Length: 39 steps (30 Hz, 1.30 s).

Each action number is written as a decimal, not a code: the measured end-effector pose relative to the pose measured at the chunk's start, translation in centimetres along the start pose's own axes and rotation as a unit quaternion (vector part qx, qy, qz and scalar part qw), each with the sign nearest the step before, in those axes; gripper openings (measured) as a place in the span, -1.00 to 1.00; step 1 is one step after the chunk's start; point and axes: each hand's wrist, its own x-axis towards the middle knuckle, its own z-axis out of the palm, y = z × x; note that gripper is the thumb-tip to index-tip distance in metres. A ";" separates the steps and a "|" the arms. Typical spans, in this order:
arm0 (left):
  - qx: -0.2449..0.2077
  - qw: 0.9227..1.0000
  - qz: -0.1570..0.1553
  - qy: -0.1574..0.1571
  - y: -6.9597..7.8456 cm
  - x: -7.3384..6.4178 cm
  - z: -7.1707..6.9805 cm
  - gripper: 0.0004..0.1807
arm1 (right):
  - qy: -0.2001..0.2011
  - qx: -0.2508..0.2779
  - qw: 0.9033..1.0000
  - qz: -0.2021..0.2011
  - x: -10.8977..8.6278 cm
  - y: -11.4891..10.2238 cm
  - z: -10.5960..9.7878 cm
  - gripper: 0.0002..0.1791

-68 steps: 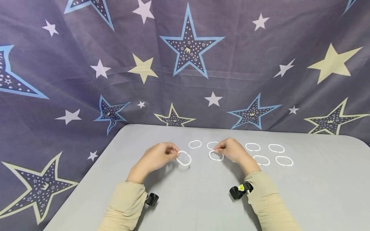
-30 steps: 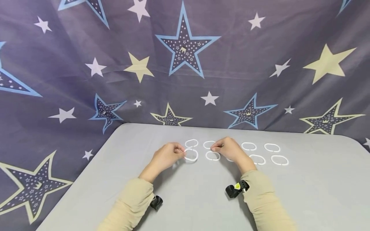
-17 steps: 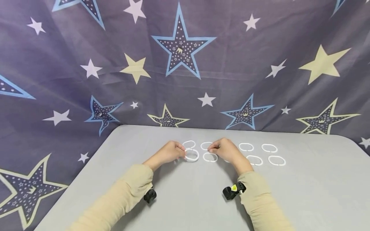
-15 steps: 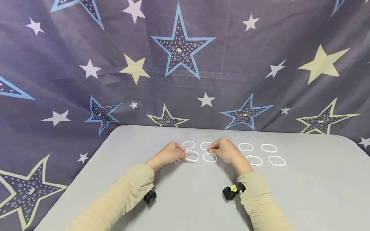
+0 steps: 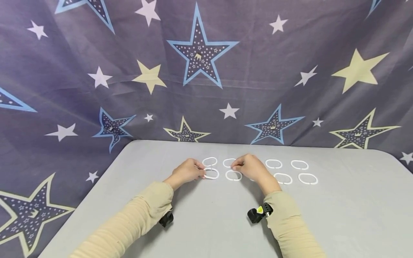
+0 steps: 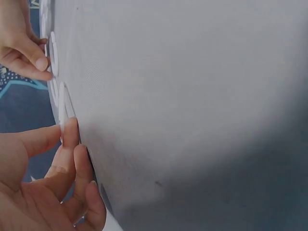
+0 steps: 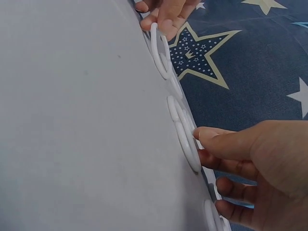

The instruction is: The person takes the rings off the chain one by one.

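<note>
In the head view my left hand (image 5: pixel 189 170) pinches a white oval ring (image 5: pixel 211 173) between thumb and fingers at its left edge. The left wrist view shows the pinched ring (image 6: pixel 63 103) on edge, low over the table. It stands just in front of another white ring (image 5: pixel 210 162) in the back row. My right hand (image 5: pixel 252 166) hovers with loosely bent fingers by a front-row ring (image 5: pixel 233 175) and partly hides a back-row ring (image 5: pixel 227 163). In the right wrist view, the thumb and index finger (image 7: pixel 211 132) are right at the near rings, a small gap between them.
More white oval rings (image 5: pixel 299 165) lie to the right in two rows, some partly behind the right hand. They rest on a grey table (image 5: pixel 206 222). Behind it hangs a dark curtain (image 5: pixel 245 86) printed with stars, and a side curtain borders the left.
My left hand has carried its ring rightward and lowered it into line with the front row. The right hand has barely moved beside its ring. The head view has shifted slightly.
</note>
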 end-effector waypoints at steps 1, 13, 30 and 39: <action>0.003 1.000 -0.002 0.001 0.0 -0.1 0.0 -0.79 | 0.000 -0.001 1.000 0.001 0.0 0.0 0.0 -0.88; 0.053 0.998 -0.013 0.013 0.1 -0.2 -0.2 -0.81 | -0.003 -0.002 1.000 0.004 0.2 0.0 0.0 -0.88; -0.003 1.000 0.016 0.002 0.1 0.0 0.3 -0.76 | -0.010 -0.010 1.000 0.006 -0.1 -0.1 -1.4 -0.83; -0.026 0.998 0.052 -0.001 1.3 -0.7 0.1 -0.77 | -0.011 -0.005 1.000 -0.007 -0.7 -0.9 -2.4 -0.83</action>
